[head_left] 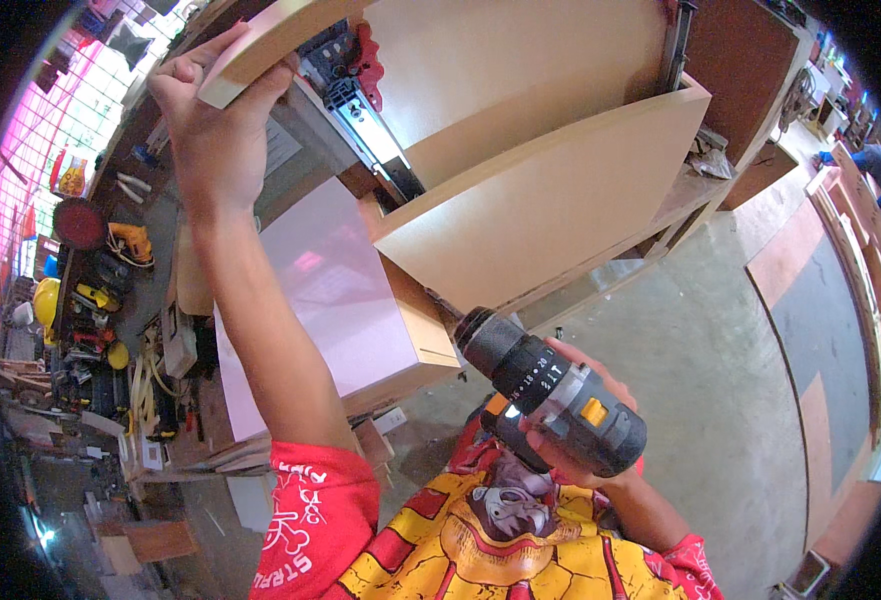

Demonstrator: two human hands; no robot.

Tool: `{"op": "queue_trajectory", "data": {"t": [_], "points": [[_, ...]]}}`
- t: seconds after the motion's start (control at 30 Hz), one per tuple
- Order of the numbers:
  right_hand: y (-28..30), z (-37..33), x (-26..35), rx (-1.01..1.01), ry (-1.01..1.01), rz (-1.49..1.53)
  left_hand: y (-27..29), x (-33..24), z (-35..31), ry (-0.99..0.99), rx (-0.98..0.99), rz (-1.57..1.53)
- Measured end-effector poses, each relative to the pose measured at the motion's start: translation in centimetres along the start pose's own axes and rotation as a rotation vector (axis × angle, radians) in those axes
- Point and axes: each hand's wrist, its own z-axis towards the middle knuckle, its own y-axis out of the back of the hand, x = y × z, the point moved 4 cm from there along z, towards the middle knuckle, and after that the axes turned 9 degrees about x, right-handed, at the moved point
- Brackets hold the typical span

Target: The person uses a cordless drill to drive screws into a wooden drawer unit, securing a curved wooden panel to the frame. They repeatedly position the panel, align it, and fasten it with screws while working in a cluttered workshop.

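1. Floor of grey concrete (700, 310) spreads along the right.
2. Pale wood-coloured front board, long and rectangular (550, 205), stands over the floor's left edge, with a matching flat panel (530, 60) behind it.
3. Lavender-topped box with pale wooden sides (310, 290) sits beside the front board's lower left corner.
4. Narrow pale wooden board (265, 50) runs out past the top of the view; its near end is in the left grip (222, 140), thumb on one side and fingers on the other.
5. Black-and-grey power drill with a yellow top switch (555, 395) is held over the floor, off the lavender-topped box's lower right corner; the right grip (568, 458) is clenched around it, the trigger hidden.
6. Silvery metal slide rail (370, 130) lies near the front board's upper left corner.
7. Scalloped red piece (368, 65) adjoins the rail.
8. Thin dark drill bit (443, 302) points toward the front board's lower edge; whether they touch, I cannot tell.
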Motion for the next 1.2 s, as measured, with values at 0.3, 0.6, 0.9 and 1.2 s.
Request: {"op": "queue_trajectory", "data": {"t": [0.3, 0.6, 0.9, 1.2], "points": [[0.8, 0.8, 1.1, 0.015, 0.061, -0.138, -0.2, 0.1, 0.0, -0.036, -0.011, 0.049], [0.2, 0.6, 1.0, 0.038, 0.067, -0.074, -0.2, -0.7, -0.6, -0.066, -0.018, 0.122], [0.2, -0.9, -0.8, -0.105, -0.004, -0.243, -1.2, -2.7, -1.0, -0.020, -0.020, 0.305], [0.3, 0.3, 0.8, -0.039, -0.070, -0.248, -1.0, -4.1, -10.4, 0.215, -0.307, 0.036]]}}
